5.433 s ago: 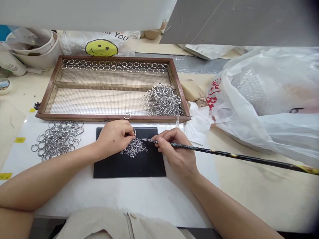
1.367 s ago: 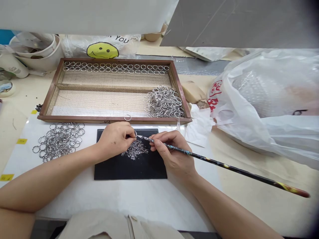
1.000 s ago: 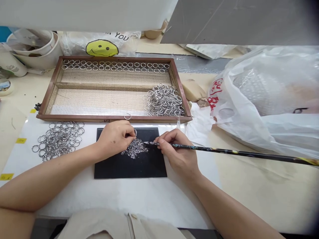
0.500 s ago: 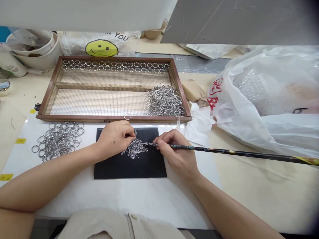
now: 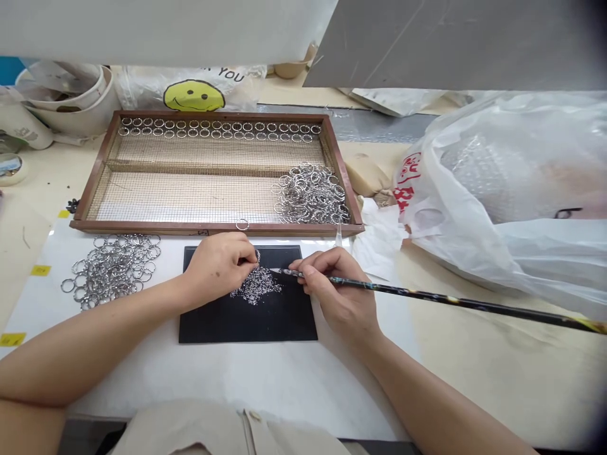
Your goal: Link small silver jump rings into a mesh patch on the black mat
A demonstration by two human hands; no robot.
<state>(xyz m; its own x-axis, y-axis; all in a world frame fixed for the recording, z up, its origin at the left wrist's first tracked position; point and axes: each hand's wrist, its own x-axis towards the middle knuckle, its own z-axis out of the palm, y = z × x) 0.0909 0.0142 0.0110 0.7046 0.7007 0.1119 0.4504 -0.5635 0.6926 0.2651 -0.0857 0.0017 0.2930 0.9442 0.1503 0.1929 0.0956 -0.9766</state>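
My left hand (image 5: 219, 266) is pinched at the left side of a heap of tiny silvery bits (image 5: 258, 285) on a black board (image 5: 246, 325). Between its fingertips shows the edge of a silver ring (image 5: 257, 255); the fingers hide the rest. My right hand (image 5: 339, 287) grips a long, thin, dark patterned stick (image 5: 427, 297) like a pen, and its pale pointed tip reaches the heap close to the left fingertips. One single silver ring (image 5: 243, 224) rests on the tray's front rim, just beyond my left hand.
Behind the board stands a wooden mesh tray (image 5: 218, 229) with two rows of rings and a ring pile (image 5: 310, 194). More loose rings (image 5: 114, 268) lie on the white sheet at left. A white plastic bag (image 5: 474, 189) fills the right side; stacked tubs (image 5: 85, 120) stand back left.
The stick has tilted a little, its far end now lower, and its tip has shifted slightly up and left. My left hand holds nearly the same place.
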